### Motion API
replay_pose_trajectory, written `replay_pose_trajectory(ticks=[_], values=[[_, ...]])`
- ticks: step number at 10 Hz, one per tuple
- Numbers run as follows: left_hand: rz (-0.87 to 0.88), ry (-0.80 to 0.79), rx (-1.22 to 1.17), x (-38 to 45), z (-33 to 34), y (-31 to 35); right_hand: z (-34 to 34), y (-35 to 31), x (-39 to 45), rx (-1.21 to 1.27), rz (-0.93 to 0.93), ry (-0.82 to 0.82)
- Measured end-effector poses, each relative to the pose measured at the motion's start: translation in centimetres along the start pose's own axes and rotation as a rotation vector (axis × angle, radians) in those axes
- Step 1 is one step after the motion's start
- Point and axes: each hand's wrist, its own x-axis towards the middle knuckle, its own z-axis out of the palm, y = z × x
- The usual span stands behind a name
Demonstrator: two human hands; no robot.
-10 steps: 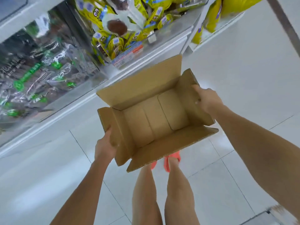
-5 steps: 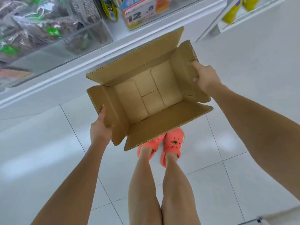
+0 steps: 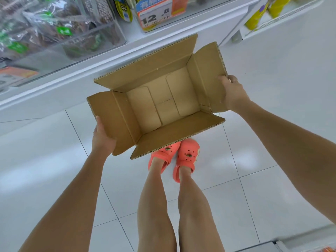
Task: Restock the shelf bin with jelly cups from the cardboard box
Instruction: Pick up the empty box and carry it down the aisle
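We hold the cardboard box [image 3: 160,99] in mid-air above our orange clogs [image 3: 174,155] (all four flaps open, nothing inside), our left hand [image 3: 102,137] gripping its flap at eight o'clock and our right hand [image 3: 233,93] clasping the flap at three o'clock.

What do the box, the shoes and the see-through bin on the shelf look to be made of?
The box: corrugated cardboard, plain matte brown; the fluted layer shows along its cut flap edges. The shoes: probably moulded foam or rubbery plastic, smooth coral-orange with punched holes. The bin: seemingly clear hard plastic, glossy, since the packets show through its walls and light glints on them.
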Motion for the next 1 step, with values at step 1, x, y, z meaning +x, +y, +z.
replay_pose_trajectory(ticks=[1], values=[[0.006, 0.026, -0.05, -1.33, -0.88, -0.04, -0.48, 1.16, -2.92, -0.007, -0.03, -0.009]])
